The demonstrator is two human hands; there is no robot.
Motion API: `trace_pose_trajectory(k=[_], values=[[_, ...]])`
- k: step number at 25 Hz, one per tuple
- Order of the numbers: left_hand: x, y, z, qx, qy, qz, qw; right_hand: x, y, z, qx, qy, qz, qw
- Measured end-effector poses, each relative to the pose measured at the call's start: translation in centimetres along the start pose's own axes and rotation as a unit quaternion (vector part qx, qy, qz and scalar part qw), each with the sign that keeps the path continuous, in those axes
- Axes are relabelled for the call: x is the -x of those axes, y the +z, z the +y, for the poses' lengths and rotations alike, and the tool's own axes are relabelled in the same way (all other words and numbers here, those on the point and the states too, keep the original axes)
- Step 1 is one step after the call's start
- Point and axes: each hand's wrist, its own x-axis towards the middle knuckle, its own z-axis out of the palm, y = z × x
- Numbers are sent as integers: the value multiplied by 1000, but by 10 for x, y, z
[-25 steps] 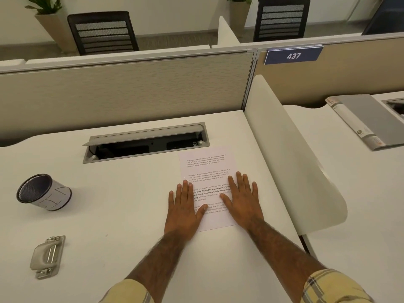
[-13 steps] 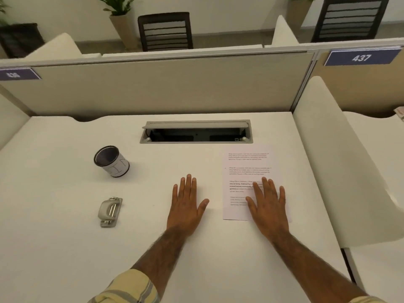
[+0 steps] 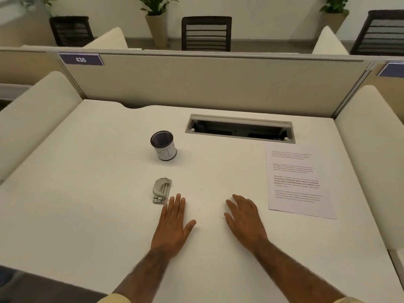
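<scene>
A printed sheet of paper (image 3: 297, 180) lies flat on the white desk (image 3: 87, 193), at the right. My right hand (image 3: 246, 219) lies palm down on the bare desk, just left of the sheet and off it. My left hand (image 3: 173, 224) also rests flat with straight fingers, its fingertips close beside the near end of a grey metal hole punch (image 3: 161, 190). A black mesh pen cup (image 3: 163, 145) with a white label stands farther back, empty as far as I can see.
An open cable tray (image 3: 239, 129) is set into the desk at the back. A beige partition (image 3: 196, 84) closes the far side, and cream side panels (image 3: 369, 149) flank the desk. Chairs and potted plants stand beyond.
Both hands have slid left across the desk; my right hand has come off the paper. The view has swung left, bringing the hole punch and cup toward the middle.
</scene>
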Motion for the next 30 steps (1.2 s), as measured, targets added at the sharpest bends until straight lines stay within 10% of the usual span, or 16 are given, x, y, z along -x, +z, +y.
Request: trace_pose_trajectory(k=[15,30], values=[[-13,18,-14,-5,57,-3,998,-81,11,-74,-19,77,-55,995],[-12,17,-14,3,57,21,998,-127,17,-77,146,-39,-74,986]])
